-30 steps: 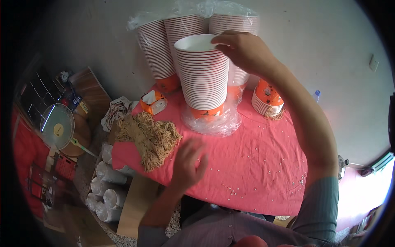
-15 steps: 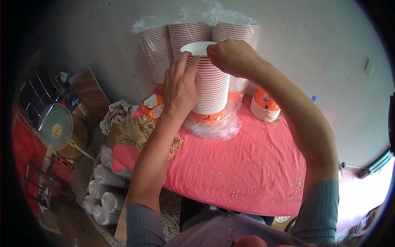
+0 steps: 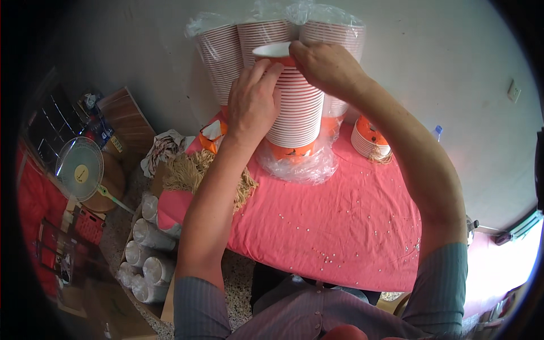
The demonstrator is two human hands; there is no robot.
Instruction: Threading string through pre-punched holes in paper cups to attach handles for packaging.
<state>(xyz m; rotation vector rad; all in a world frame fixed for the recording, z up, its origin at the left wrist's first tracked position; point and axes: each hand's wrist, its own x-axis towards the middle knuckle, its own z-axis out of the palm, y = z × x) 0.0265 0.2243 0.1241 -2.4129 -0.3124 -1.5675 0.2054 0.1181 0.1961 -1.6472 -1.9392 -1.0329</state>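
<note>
A tall stack of nested paper buckets [image 3: 296,113], white-rimmed with orange sides, stands in front of me on a crumpled clear plastic bag [image 3: 303,170]. My right hand [image 3: 317,61] pinches the rim of the top paper bucket [image 3: 272,52], which is raised a little so that an orange band shows below its rim. My left hand [image 3: 256,99] is curled against the left side of the stack, fingertips just under the top bucket. Its thumb is hidden from this view.
Behind are more bagged bucket stacks [image 3: 218,62]. On the red tablecloth [image 3: 317,226] lie small pale beads, a bundle of tan string [image 3: 195,173] and a short bucket stack [image 3: 369,139]. A carton at lower left holds wrapped white rolls [image 3: 152,235]; a fly swatter [image 3: 82,170] is beyond.
The top bucket has risen slightly out of the stack in my right hand, baring its orange side. My left hand stays against the stack. The whole view has shifted slightly.
</note>
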